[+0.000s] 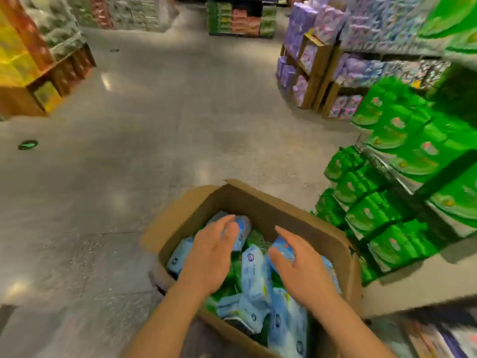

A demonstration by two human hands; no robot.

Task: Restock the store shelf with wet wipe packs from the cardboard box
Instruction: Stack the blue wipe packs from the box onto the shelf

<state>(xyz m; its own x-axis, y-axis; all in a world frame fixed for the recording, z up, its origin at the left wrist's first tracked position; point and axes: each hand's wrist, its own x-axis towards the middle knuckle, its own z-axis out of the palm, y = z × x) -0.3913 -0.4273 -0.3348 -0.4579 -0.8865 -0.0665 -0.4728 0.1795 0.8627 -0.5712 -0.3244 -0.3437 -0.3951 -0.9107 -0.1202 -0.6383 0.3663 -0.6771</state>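
From the head view, the step in hand looks like picking up packs. Both hands reach into the open brown cardboard box (pixel 260 202) on the grey floor. The left hand (pixel 209 254) curls over a light-blue wet wipe pack (pixel 241 235); the right hand (pixel 299 264) pinches another blue pack (pixel 282 248). The box holds a loose jumble of blue and green packs. Next they likely need lifting clear toward the store shelf (pixel 402 177) of green packs, just right of the box.
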